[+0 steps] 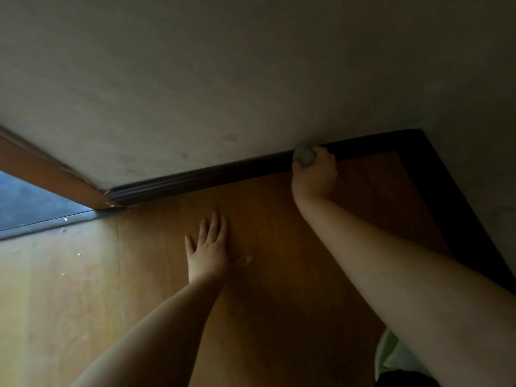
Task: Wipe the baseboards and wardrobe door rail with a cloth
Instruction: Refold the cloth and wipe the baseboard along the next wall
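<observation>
A dark brown baseboard (pixel 195 180) runs along the foot of the pale wall, from a door frame at the left to the corner at the right. My right hand (pixel 315 177) grips a bunched grey cloth (pixel 304 155) and presses it against the baseboard near the corner. My left hand (pixel 209 250) lies flat on the wooden floor with its fingers spread, a little in front of the baseboard. No wardrobe door rail is in view.
An orange-brown door frame (pixel 50 174) slants in at the left beside a metal threshold strip (pixel 42 223) with small white specks. A second dark baseboard (pixel 458 213) runs down the right wall. Pale green fabric (pixel 391 356) shows at the bottom right.
</observation>
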Motion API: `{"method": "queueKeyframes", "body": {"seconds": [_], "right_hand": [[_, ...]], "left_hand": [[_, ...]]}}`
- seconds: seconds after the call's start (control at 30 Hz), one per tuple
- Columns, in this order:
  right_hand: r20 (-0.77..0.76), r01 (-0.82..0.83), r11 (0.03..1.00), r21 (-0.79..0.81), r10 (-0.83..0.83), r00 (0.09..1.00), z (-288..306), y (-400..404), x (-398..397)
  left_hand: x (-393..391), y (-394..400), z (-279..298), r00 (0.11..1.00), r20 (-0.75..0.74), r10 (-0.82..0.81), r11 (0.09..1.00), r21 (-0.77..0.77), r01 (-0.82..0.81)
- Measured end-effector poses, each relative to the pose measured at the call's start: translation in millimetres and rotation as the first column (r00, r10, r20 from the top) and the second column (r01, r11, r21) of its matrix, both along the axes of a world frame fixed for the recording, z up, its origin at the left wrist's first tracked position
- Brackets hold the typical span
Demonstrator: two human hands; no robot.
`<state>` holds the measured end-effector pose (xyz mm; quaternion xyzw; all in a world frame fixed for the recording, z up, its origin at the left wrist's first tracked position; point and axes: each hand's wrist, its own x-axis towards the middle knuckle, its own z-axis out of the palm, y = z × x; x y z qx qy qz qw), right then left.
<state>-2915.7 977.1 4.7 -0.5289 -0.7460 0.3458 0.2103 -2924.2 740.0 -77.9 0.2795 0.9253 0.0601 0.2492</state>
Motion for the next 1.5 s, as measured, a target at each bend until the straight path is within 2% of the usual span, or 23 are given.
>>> {"method": "queueKeyframes", "body": {"seconds": [0.13, 0.2, 0.27, 0.4, 0.5, 0.67, 0.77, 0.97, 1.17, 1.43, 1.5], "right_hand": [[0.027, -0.192, 0.981, 0.008, 0.192, 0.981, -5.3, -58.8, -22.1], [0.013, -0.227, 0.974, -0.002, 0.227, 0.974, -6.6, -78.1, -32.4], [-0.001, -0.226, 0.974, -0.01, 0.226, 0.974, -8.0, -82.9, -34.2], [0.007, -0.356, 0.933, 0.047, 0.356, 0.934, -15.0, -62.6, -10.7], [-0.033, -0.262, 0.964, 0.045, 0.264, 0.964, -17.7, -37.0, 4.6], [-0.002, -0.119, 0.993, 0.001, 0.119, 0.993, -9.6, -36.2, -6.5], [0.025, -0.057, 0.996, -0.076, 0.059, 0.998, -1.5, -59.0, -26.4], [-0.036, -0.163, 0.977, -0.139, 0.16, 0.987, 1.9, -133.0, -56.2], [-0.02, -0.177, 0.977, -0.114, 0.176, 0.984, -1.6, -165.3, -70.1], [-0.068, -0.261, 0.96, -0.1, 0.255, 0.965, -7.2, -204.9, -79.2], [-0.071, -0.286, 0.954, -0.085, 0.281, 0.957, -8.5, -216.4, -80.4]], "left_hand": [[0.5, -3.2, -3.2, 1.0, -0.021, -0.012, 1.0, 0.002, 0.012], [1.9, -3.1, -5.2, 1.0, -0.016, -0.009, 1.0, 0.017, 0.009], [-0.4, -8.2, -4.7, 0.999, 0.002, -0.033, 0.999, 0.018, 0.033], [-13.0, -30.6, -2.5, 0.984, -0.012, -0.178, 0.984, 0.002, 0.178], [-12.8, -55.6, 0.3, 0.979, -0.062, -0.194, 0.981, -0.012, 0.193], [-2.2, -83.6, 7.2, 0.998, 0.018, 0.059, 0.991, -0.122, -0.056], [-0.5, -91.7, 13.1, 0.988, 0.072, 0.137, 0.98, -0.156, -0.125], [0.7, -115.1, 19.1, 0.999, 0.024, 0.046, 0.987, -0.154, -0.042], [1.4, -142.1, 26.2, 0.993, 0.004, 0.122, 0.972, -0.2, -0.119], [10.2, -160.9, 24.6, 0.998, -0.022, 0.064, 0.967, -0.245, -0.067], [9.2, -164.5, 23.1, 0.996, -0.012, 0.09, 0.964, -0.249, -0.091]]}}
